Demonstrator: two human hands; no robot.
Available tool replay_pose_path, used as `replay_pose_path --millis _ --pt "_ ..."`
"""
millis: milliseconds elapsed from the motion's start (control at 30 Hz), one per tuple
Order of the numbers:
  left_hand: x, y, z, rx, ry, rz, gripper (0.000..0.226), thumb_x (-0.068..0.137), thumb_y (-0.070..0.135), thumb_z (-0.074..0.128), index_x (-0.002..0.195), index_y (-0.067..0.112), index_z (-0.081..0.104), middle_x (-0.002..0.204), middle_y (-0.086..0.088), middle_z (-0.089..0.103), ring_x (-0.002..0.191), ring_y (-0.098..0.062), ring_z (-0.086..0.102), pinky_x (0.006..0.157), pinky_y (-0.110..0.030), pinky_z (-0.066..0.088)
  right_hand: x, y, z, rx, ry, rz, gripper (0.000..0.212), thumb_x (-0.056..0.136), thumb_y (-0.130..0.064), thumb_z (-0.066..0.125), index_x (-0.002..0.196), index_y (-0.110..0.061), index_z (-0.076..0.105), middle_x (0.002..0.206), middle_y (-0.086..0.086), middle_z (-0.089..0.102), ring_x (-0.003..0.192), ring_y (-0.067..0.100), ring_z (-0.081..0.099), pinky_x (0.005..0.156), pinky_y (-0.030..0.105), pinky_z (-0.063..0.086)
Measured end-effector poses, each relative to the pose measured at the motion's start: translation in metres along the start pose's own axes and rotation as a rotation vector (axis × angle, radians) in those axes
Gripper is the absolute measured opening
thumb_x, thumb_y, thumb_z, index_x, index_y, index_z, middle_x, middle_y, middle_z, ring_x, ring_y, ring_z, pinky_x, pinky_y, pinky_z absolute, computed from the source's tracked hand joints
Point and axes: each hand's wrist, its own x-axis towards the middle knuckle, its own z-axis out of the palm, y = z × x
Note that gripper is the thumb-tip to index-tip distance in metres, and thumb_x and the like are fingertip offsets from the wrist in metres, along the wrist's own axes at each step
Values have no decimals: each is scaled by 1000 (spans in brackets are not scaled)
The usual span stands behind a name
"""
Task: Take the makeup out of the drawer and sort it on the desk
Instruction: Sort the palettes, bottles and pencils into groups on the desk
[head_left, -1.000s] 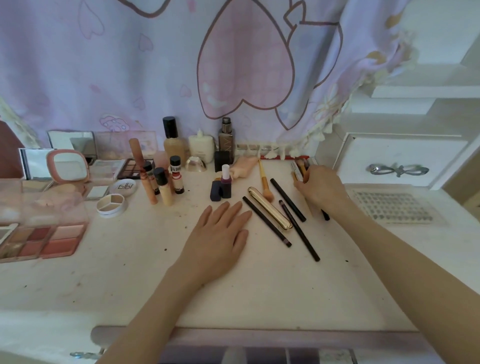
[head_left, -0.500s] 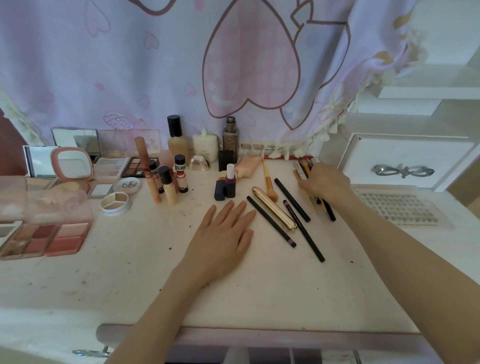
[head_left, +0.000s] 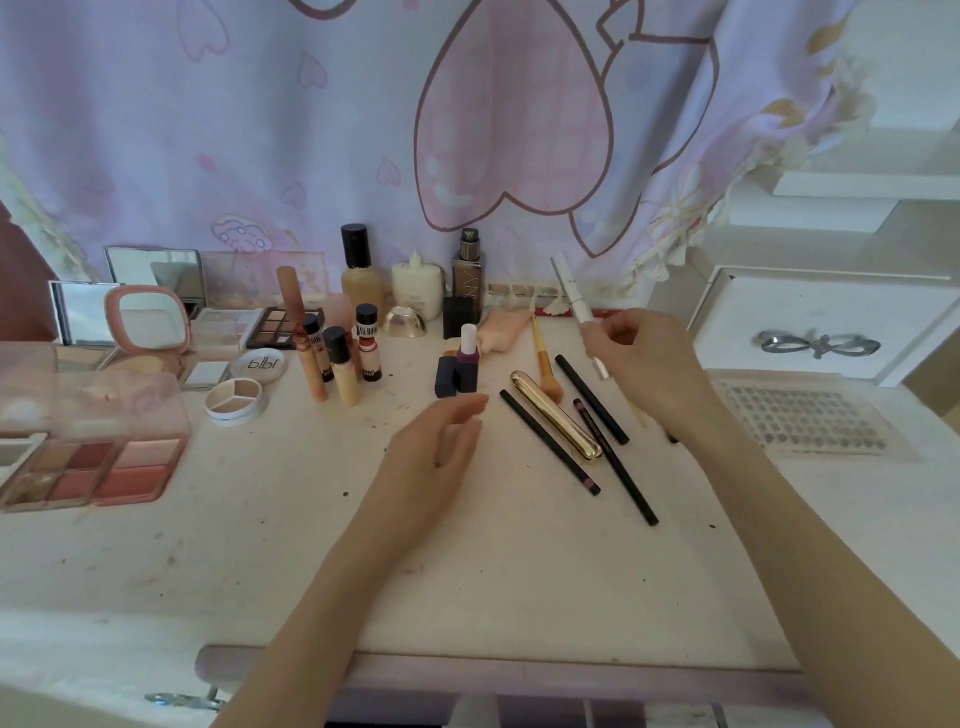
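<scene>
The right hand (head_left: 641, 358) pinches a slim white pen-shaped makeup stick (head_left: 576, 306) and holds it tilted above the far side of the white desk (head_left: 260, 545). The left hand (head_left: 441, 447), fingers relaxed and holding nothing, hovers left of the black pencils (head_left: 550, 441) and the gold tube (head_left: 556, 415).

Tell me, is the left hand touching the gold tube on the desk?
Apart. The head view shows the left hand raised, with bare desk visible between its fingertips and the gold tube.
</scene>
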Motion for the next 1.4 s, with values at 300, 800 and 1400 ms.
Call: replay_pose_path --millis 300,800,1400 --pt "-4 -3 -16 -594 372 64 26 89 25 48 111 31 61 92 -3 65 63 -13 48 61 -29 41 -39 -10 38 519 -838 178 16 97 -17 46 94 -7 58 59 -1 52 47 10 40 45 17 33" --pt "-1 -3 -21 -904 359 -223 28 74 30 66 86 6 63 63 3 54 57 -8 42 61 -25 36 -62 -6 66 360 -589 -195 18 96 -21 47 82 -23 58 44 -10 39 38 3 32 42 17 29" --pt "-5 -4 -23 -896 110 -66 26 81 19 57 106 18 64 95 1 70 77 -19 44 60 -18 40 -58 -2 54 714 -784 30 34 87 -38 43 83 -12 64 52 -4 33 44 9 28 44 18 25"
